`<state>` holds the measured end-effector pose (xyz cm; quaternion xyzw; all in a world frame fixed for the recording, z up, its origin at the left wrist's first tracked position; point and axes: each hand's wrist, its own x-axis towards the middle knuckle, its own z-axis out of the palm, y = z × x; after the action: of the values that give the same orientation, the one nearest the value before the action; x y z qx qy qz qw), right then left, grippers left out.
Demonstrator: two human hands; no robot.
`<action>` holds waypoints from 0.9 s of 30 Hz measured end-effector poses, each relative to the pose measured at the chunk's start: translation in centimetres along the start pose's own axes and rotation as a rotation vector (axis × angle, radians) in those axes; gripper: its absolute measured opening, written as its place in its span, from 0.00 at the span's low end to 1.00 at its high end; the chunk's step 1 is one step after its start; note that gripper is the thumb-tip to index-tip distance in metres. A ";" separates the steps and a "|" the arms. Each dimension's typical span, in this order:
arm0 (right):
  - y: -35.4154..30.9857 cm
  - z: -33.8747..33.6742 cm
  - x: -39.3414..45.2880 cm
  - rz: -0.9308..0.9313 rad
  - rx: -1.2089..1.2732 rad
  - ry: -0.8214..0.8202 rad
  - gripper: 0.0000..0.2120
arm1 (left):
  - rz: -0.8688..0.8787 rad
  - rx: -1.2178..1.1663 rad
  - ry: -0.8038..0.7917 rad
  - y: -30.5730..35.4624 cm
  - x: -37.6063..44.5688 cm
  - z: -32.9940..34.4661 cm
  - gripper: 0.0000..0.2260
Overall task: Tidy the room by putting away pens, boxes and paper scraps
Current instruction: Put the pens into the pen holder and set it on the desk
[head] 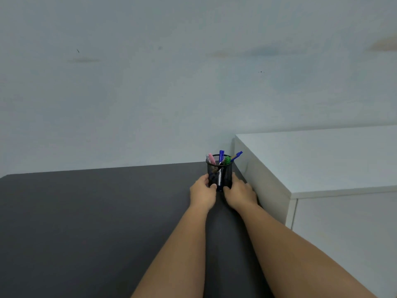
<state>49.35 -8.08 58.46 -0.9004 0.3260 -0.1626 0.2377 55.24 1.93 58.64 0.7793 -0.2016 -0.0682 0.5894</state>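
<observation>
Pen holder: a black mesh pen holder [219, 173] is standing upright on the dark table [90, 211], sitting in the far right corner of the tabletop, at about 1 o'clock from the centre of the view.
Pens: several pens are sticking out of the holder's rim: a pink pen [212, 158] leaning toward 11 o'clock, a blue pen [221, 154] pointing near 12 o'clock, a green marker [227, 160] just inside the rim, and a second blue pen [237, 156] tilting toward 2 o'clock.
Left hand: the left hand [203, 193] is cupping the holder from its 9 o'clock side, the fingers curling around the lower mesh wall and the thumb pressing on the front near the base.
Right hand: the right hand [239, 193] is cupping the holder from its 3 o'clock side, the thumb lying on the front by the base and the fingers wrapping behind, partly hidden.
Grip: both hands are closing on the holder together, the two thumbs lying near each other at the holder's 6 o'clock.
Forearms: both bare forearms are reaching in from 5 and 6 o'clock, lying over the table.
White cabinet: a white cabinet [322, 160] is standing at 3 o'clock of the holder, its side just beside the right hand and rising above the tabletop.
Wall: a pale wall [150, 82] is filling the upper half, running behind the table and cabinet.
</observation>
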 end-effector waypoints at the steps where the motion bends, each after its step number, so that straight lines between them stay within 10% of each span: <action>1: -0.1 0.2 0.9 0.011 0.008 0.012 0.29 | 0.016 0.059 -0.019 0.0 0.8 0.1 0.21; 13: -1.3 3.1 10.3 0.002 0.092 0.138 0.17 | 0.004 0.735 -0.147 -1.2 9.3 2.5 0.27; 27: -1.9 3.8 15.7 0.023 -0.030 0.008 0.36 | -0.019 0.893 -0.283 -1.9 15.2 3.8 0.28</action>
<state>63.54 -16.05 58.48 -0.8995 0.3395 -0.1586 0.2246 68.19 -6.99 57.68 0.9414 -0.2827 -0.0859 0.1626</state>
